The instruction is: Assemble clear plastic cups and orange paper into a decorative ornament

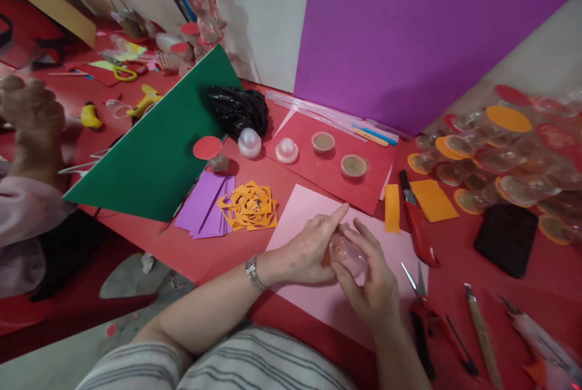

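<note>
Over a pink sheet (pixel 300 214), both hands are closed round a small clear plastic cup (pixel 348 253). A bit of orange shows at its side, partly hidden by the fingers. My left hand (pixel 307 250), with a watch on the wrist, grips the cup from the left, its index finger stretched out. My right hand (pixel 375 281) curls round the right side, thumb along the near wall. Beyond them, two sand-filled cups (pixel 323 142) and a white-bottomed clear dome (pixel 287 150) sit on a red sheet (pixel 318 178). A similar dome (pixel 250 143) stands left of these.
Cut orange paper (pixel 250 205) and purple strips (pixel 204 205) lie left. A green board (pixel 159 147) leans there; a co-worker's hand (pixel 31 117) is beyond it. Right are a red cutter (pixel 421 226), scissors (pixel 422 299), a wooden-handled tool (pixel 482 335) and stacked sand-filled cups (pixel 509 165).
</note>
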`<act>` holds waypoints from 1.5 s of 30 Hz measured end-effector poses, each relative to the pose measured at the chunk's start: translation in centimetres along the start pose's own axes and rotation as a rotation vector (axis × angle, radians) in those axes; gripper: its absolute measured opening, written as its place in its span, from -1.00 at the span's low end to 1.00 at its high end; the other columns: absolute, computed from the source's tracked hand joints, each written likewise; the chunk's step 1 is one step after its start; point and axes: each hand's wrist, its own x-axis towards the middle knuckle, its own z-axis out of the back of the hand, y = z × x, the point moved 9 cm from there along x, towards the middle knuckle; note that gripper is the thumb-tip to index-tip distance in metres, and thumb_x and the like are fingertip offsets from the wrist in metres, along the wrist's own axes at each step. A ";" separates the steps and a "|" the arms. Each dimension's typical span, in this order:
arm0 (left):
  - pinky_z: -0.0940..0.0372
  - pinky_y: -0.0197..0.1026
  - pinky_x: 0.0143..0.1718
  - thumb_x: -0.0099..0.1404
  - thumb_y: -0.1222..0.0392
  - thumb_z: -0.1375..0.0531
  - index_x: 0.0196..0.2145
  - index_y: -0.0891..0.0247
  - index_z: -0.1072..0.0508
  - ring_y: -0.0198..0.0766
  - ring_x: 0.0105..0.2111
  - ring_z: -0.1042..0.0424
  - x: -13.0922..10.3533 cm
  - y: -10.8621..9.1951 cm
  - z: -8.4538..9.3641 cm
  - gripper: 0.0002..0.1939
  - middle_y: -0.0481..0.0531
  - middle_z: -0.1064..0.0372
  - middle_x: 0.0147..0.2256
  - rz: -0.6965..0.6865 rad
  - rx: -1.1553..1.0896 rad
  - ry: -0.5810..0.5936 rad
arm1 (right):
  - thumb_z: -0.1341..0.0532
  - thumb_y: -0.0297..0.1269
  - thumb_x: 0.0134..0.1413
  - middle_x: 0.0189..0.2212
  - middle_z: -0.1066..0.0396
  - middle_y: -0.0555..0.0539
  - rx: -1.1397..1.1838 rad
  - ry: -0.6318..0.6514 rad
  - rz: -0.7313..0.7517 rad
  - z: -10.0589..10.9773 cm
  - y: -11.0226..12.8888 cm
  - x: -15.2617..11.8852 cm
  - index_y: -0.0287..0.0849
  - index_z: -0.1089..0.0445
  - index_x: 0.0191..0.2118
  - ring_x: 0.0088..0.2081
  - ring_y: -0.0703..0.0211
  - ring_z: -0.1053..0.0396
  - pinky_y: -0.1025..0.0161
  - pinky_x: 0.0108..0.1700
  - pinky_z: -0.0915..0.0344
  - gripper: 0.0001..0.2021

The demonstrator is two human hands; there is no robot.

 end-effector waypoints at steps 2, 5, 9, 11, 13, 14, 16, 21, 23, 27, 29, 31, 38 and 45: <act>-0.25 0.20 0.13 0.18 0.23 -0.33 0.47 0.15 0.45 0.07 0.06 -0.24 0.0 0.0 0.0 0.21 0.26 -0.26 0.07 -0.006 0.000 -0.003 | -0.22 -0.19 0.27 0.10 -0.48 -0.22 -0.001 0.003 0.003 -0.1 0.0 0.1 -0.08 -0.28 0.24 0.25 -0.15 -0.35 -0.20 0.14 -0.43 -0.55; -0.27 0.19 0.10 0.17 0.18 -0.35 0.47 0.12 0.42 0.09 0.09 -0.23 0.0 0.3 -0.1 0.21 0.29 -0.22 0.12 0.011 -0.008 -0.013 | -0.22 -0.19 0.26 0.08 -0.49 -0.20 0.007 -0.001 0.001 -0.2 0.0 0.2 -0.08 -0.29 0.23 0.23 -0.16 -0.37 -0.21 0.15 -0.42 -0.56; -0.26 0.19 0.13 0.22 0.10 -0.35 0.48 0.13 0.34 0.07 0.07 -0.26 -0.1 0.6 0.1 0.14 0.29 -0.24 0.11 0.007 -0.020 -0.056 | -0.21 -0.21 0.27 0.08 -0.50 -0.20 0.022 -0.013 0.007 -0.2 0.2 0.2 -0.08 -0.29 0.23 0.23 -0.14 -0.38 -0.24 0.17 -0.40 -0.56; -0.27 0.19 0.13 0.23 0.04 -0.35 0.48 0.15 0.30 0.06 0.06 -0.26 -0.1 0.6 0.2 0.12 0.28 -0.26 0.09 0.005 -0.030 -0.067 | -0.23 -0.20 0.26 0.09 -0.50 -0.19 0.027 -0.006 -0.006 -0.2 0.0 0.1 -0.07 -0.28 0.25 0.25 -0.16 -0.35 -0.26 0.20 -0.37 -0.53; -0.28 0.18 0.11 0.22 -0.02 -0.37 0.48 0.14 0.29 0.06 0.06 -0.27 -0.2 0.5 0.4 0.14 0.27 -0.26 0.08 0.004 -0.045 -0.073 | -0.25 -0.19 0.24 0.12 -0.47 -0.20 0.060 -0.001 -0.031 0.0 -0.4 -0.1 -0.06 -0.25 0.28 0.29 -0.18 -0.29 -0.28 0.22 -0.35 -0.49; -0.28 0.18 0.11 0.22 0.00 -0.37 0.48 0.13 0.31 0.06 0.06 -0.27 -0.2 0.4 0.4 0.15 0.26 -0.26 0.08 0.000 -0.051 -0.067 | -0.26 -0.20 0.24 0.14 -0.46 -0.21 0.090 -0.004 -0.039 0.2 -0.5 -0.2 -0.06 -0.24 0.29 0.31 -0.18 -0.26 -0.29 0.23 -0.34 -0.47; -0.26 0.18 0.12 0.22 0.09 -0.36 0.48 0.10 0.38 0.05 0.07 -0.26 -0.2 0.1 0.4 0.16 0.24 -0.28 0.07 -0.014 -0.046 -0.040 | -0.27 -0.22 0.23 0.16 -0.44 -0.21 0.144 -0.014 -0.046 0.5 -0.7 -0.3 -0.05 -0.22 0.31 0.35 -0.19 -0.21 -0.29 0.24 -0.32 -0.45; -0.27 0.20 0.10 0.18 0.14 -0.35 0.47 0.15 0.42 0.08 0.06 -0.23 -0.1 -0.2 -0.1 0.21 0.27 -0.25 0.06 -0.008 -0.021 0.051 | -0.28 -0.16 0.22 0.15 -0.43 -0.21 0.095 0.014 -0.022 0.4 -0.3 -0.2 -0.04 -0.23 0.31 0.33 -0.19 -0.23 -0.28 0.23 -0.33 -0.44; -0.28 0.20 0.09 0.17 0.16 -0.34 0.47 0.17 0.41 0.08 0.06 -0.23 0.0 -0.1 -0.1 0.20 0.28 -0.23 0.05 0.000 -0.019 0.052 | -0.27 -0.14 0.23 0.15 -0.44 -0.22 0.059 0.014 -0.010 0.2 -0.1 -0.1 -0.05 -0.25 0.29 0.31 -0.20 -0.27 -0.27 0.21 -0.36 -0.46; -0.28 0.20 0.09 0.14 0.24 -0.33 0.47 0.11 0.41 0.08 0.08 -0.22 0.0 0.0 -0.2 0.20 0.26 -0.22 0.08 0.014 -0.028 0.029 | -0.24 -0.19 0.24 0.12 -0.47 -0.20 0.035 0.011 -0.006 -0.1 -0.2 0.0 -0.07 -0.29 0.25 0.27 -0.19 -0.33 -0.23 0.17 -0.41 -0.52; -0.29 0.19 0.09 0.14 0.21 -0.35 0.47 0.10 0.38 0.08 0.09 -0.23 -0.1 0.2 -0.2 0.20 0.27 -0.20 0.10 0.024 -0.044 0.017 | -0.23 -0.21 0.23 0.11 -0.48 -0.20 0.043 0.010 -0.008 -0.2 -0.2 0.0 -0.07 -0.28 0.25 0.27 -0.18 -0.33 -0.23 0.18 -0.40 -0.52; -0.30 0.19 0.09 0.16 0.18 -0.36 0.47 0.11 0.34 0.08 0.08 -0.24 -0.1 0.4 -0.1 0.17 0.28 -0.19 0.11 0.030 -0.053 -0.006 | -0.23 -0.21 0.24 0.11 -0.48 -0.19 0.052 0.015 -0.011 -0.3 -0.3 0.0 -0.07 -0.27 0.26 0.27 -0.17 -0.33 -0.22 0.19 -0.39 -0.51; -0.29 0.18 0.12 0.18 0.02 -0.39 0.47 0.16 0.26 0.09 0.09 -0.27 -0.3 0.5 0.2 0.15 0.29 -0.22 0.10 0.034 -0.077 -0.034 | -0.25 -0.16 0.24 0.15 -0.45 -0.20 0.075 0.021 -0.026 -0.3 -0.3 -0.2 -0.06 -0.24 0.29 0.31 -0.18 -0.27 -0.27 0.23 -0.34 -0.47; -0.25 0.23 0.15 0.19 0.09 -0.39 0.48 0.11 0.38 0.08 0.08 -0.24 -0.2 0.6 0.4 0.21 0.25 -0.25 0.08 0.007 -0.074 -0.004 | -0.27 -0.18 0.24 0.17 -0.42 -0.23 0.142 -0.006 -0.019 0.3 -0.2 -0.2 -0.04 -0.19 0.33 0.36 -0.15 -0.19 -0.27 0.24 -0.32 -0.42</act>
